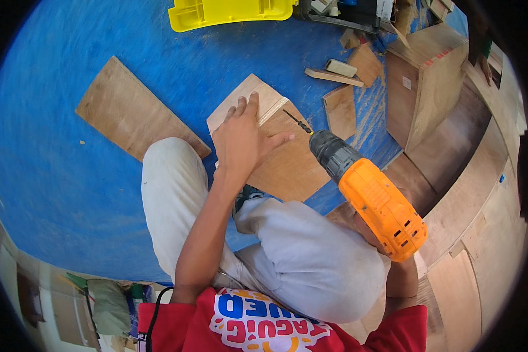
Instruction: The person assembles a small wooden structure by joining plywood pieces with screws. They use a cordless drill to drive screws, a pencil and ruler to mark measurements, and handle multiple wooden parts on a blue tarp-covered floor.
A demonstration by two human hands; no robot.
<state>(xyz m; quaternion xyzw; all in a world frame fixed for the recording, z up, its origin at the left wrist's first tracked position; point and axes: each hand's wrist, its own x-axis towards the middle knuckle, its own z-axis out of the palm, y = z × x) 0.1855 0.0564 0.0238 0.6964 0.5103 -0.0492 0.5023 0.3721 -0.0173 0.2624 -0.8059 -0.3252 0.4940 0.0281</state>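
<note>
My left hand (243, 138) presses on two plywood pieces that meet at an edge, its fingers over one board (240, 97) and its thumb stretched across the other plywood board (293, 167). An orange and black power drill (381, 205) is in my right hand (366, 230), which is mostly hidden behind the drill's body. The thin drill bit (297, 120) points up and left, its tip appearing close to the pale seam (274, 110) between the boards. I cannot tell whether it touches the wood.
A loose plywood panel (132, 105) lies left on the blue floor covering (47, 152). Wood offcuts (339, 108) and sawdust lie beyond the drill. A yellow lid or tray (232, 13) and black toolbox (340, 17) stand at the top. Plywood boxes (425, 82) crowd the right.
</note>
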